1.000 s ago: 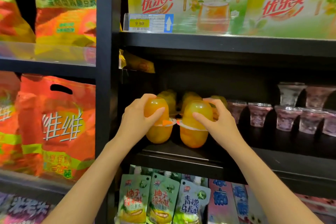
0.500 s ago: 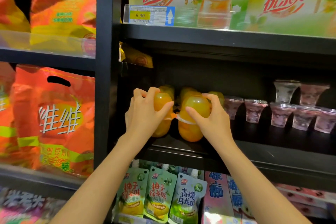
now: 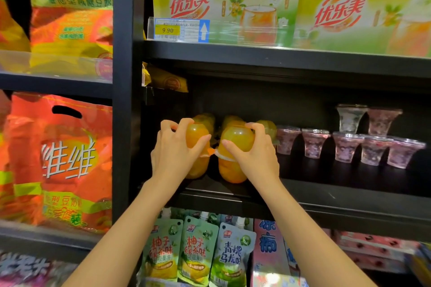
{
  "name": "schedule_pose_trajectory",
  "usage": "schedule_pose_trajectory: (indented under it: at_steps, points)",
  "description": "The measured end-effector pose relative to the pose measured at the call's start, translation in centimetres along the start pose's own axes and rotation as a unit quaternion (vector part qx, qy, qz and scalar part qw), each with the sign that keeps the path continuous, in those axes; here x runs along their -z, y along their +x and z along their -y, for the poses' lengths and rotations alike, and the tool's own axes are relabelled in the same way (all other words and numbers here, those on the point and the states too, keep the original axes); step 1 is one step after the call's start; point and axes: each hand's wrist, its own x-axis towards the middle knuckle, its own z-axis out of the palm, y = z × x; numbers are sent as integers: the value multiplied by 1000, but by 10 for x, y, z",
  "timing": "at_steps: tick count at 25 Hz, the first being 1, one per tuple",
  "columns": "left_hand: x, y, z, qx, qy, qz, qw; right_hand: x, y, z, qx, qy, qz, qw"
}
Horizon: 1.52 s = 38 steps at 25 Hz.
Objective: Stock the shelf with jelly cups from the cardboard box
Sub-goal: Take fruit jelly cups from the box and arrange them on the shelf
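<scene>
Jelly cups point(image 3: 236, 144), orange and stacked in pairs at the front of the dark shelf point(image 3: 326, 196), looked light, stiff-walled and slick, best taken around the domed top, where the left hand point(image 3: 173, 156) and right hand point(image 3: 254, 154) each curled fingers around one.

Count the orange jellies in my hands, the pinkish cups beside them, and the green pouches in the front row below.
Orange jellies: 2, one each in left hand and right hand
Pinkish cups: 7
Green pouches: 3
Total: 12
</scene>
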Motion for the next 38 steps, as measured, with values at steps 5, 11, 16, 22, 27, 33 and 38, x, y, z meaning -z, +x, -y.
schedule_pose_trajectory:
  at_steps: [5, 11, 16, 22, 27, 33, 38]
  points:
    - [3, 1, -3, -8, 28, 15, 999, 9, -2, -5, 16, 41, 60, 997]
    - [14, -7, -29, -96, 131, 8, 987, 60, -12, -36, 3, -60, 91, 994]
    - [17, -54, -88, -221, 75, 80, 969, 121, -41, -60, 7, -176, 114, 978]
    - [3, -156, -150, -256, 71, 176, 948, 193, -115, -96, 60, -267, 117, 955]
    - [-15, -243, -169, -256, 67, 256, 930, 226, -195, -146, 78, -306, 172, 933]
    - [-39, -348, -156, -242, 73, 376, 891, 222, -297, -215, 26, -355, 282, 891]
    - [-57, -432, -130, -241, 61, 475, 844, 204, -383, -259, -72, -356, 362, 859]
